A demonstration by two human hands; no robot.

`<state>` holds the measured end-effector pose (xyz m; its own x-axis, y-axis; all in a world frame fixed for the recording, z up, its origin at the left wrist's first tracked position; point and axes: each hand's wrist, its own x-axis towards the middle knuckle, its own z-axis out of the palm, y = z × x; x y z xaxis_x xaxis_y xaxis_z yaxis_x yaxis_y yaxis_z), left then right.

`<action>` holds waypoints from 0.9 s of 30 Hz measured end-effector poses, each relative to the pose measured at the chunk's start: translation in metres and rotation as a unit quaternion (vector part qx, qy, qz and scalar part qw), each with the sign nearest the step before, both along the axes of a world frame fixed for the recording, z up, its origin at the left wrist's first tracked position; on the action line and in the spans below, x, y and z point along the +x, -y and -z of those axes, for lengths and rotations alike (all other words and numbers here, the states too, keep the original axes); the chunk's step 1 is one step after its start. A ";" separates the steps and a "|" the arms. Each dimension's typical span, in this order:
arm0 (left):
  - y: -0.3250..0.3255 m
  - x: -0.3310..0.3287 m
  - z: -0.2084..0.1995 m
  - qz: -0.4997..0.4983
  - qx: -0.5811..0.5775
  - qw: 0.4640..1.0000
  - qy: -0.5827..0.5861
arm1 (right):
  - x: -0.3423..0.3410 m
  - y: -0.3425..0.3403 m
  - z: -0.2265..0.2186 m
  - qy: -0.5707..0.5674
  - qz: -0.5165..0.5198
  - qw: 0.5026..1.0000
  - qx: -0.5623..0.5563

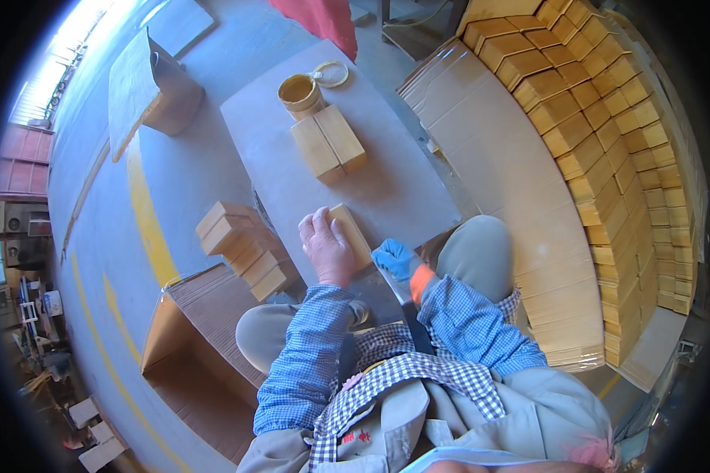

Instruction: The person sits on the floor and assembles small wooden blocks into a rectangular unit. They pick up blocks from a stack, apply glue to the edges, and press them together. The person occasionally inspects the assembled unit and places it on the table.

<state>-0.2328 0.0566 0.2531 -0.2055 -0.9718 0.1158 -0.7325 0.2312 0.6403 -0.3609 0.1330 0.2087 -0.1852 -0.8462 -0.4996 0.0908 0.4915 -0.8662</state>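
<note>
A yellowish wooden block (353, 234) lies near the front edge of the low table. My left hand (327, 248), bare, rests along its left side, fingers and thumb gripping it. Beside the block's near right end is my right hand (394, 258) in a blue glove. Its fingers are closed, and what they hold, if anything, is hidden. Further up the table, two wooden blocks (329, 143) sit side by side. Just behind them stands an open tin (300, 94) with yellowish-brown content, its round lid (331, 74) lying next to it.
The grey table (264, 146) sits before my knees. At its left, plain wooden blocks (241, 240) are stacked next to an open cardboard box (205, 347). On the right, cardboard (521, 197) lies before tall rows of yellow blocks (592, 158). Another carton (146, 94) stands far left.
</note>
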 end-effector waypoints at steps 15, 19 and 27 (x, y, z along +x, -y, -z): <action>0.002 0.000 -0.002 0.001 0.037 0.999 -0.029 | -0.006 -0.003 0.015 -0.004 0.001 0.999 -0.044; 0.004 0.002 -0.002 0.005 0.028 0.999 -0.036 | -0.015 0.080 0.028 -0.061 0.017 0.989 -0.137; 0.003 0.001 0.004 -0.025 0.025 0.998 -0.060 | 0.014 -0.074 0.011 -0.086 -0.088 0.992 -0.002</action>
<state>-0.2322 0.0535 0.2492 -0.1444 -0.9857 0.0870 -0.6603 0.1615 0.7334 -0.3471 0.2071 0.1982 -0.1164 -0.8746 -0.4707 -0.1468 0.4839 -0.8628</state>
